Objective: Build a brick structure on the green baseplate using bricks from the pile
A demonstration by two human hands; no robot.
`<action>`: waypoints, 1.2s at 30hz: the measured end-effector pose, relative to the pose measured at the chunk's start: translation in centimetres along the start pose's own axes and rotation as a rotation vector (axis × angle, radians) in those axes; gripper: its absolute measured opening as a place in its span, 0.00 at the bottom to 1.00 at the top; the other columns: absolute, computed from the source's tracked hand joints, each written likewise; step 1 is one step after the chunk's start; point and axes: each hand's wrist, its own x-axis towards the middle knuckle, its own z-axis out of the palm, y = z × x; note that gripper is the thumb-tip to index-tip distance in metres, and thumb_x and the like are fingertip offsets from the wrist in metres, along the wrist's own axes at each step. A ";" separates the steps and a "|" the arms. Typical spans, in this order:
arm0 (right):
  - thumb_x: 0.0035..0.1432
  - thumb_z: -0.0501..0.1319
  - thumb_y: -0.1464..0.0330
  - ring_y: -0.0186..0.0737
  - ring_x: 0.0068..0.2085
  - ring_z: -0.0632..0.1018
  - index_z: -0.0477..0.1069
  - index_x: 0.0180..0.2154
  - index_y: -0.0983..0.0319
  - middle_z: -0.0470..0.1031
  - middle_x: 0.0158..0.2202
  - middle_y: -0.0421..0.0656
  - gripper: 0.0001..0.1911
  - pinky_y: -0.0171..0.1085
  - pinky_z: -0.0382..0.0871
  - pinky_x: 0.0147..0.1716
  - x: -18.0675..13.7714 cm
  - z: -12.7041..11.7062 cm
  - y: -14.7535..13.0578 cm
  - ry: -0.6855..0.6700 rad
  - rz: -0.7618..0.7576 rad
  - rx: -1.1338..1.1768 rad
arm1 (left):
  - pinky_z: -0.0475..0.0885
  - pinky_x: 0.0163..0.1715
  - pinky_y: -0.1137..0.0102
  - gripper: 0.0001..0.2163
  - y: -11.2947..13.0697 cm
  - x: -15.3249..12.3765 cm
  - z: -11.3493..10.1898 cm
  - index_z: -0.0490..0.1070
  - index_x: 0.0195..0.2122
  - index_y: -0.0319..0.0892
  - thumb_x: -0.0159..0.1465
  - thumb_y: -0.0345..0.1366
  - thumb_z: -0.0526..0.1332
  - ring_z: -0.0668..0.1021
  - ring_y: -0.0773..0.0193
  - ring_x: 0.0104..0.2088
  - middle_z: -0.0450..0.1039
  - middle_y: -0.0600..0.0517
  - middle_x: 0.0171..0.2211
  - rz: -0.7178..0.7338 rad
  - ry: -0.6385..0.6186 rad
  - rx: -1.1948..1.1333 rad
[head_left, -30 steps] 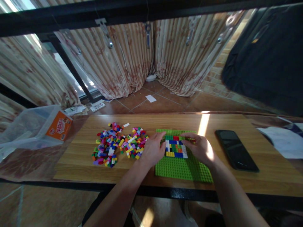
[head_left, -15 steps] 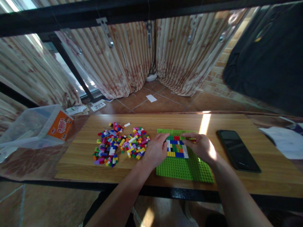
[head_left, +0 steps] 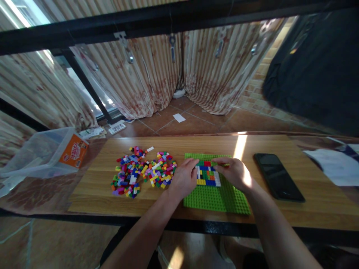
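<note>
A green studded baseplate (head_left: 215, 201) lies on the wooden table, with a flat patch of toy bricks (head_left: 208, 175) in blue, white, green, red, orange and yellow fixed near its upper middle. My left hand (head_left: 183, 178) rests at the patch's left edge, fingers curled together and tips by the upper left corner. From the right, my right hand (head_left: 235, 173) reaches over the upper right corner, thumb and forefinger drawn close near a red brick (head_left: 207, 163). Whatever sits between the fingertips of either hand is hidden or too small to make out.
Two heaps of loose bricks, a left pile (head_left: 127, 175) and a right pile (head_left: 161, 170), lie left of the baseplate. A dark phone (head_left: 277, 177) is on the right. A clear plastic bin (head_left: 42, 149) stands beyond the table's left end; papers (head_left: 333, 166) lie at far right.
The camera view has shifted slightly, moving the scene a little. Both hands keep nearly the same places over the brick patch.
</note>
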 end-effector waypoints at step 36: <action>0.39 0.65 0.51 0.53 0.35 0.82 0.80 0.25 0.49 0.83 0.33 0.46 0.12 0.42 0.72 0.28 0.6 0.3 0.8 -0.005 0.213 -0.114 | 0.61 0.62 0.53 0.30 2.9 -2.7 1.9 0.53 0.65 0.34 0.68 0.50 0.50 0.57 0.52 0.67 0.56 0.41 0.66 0.083 -0.058 0.252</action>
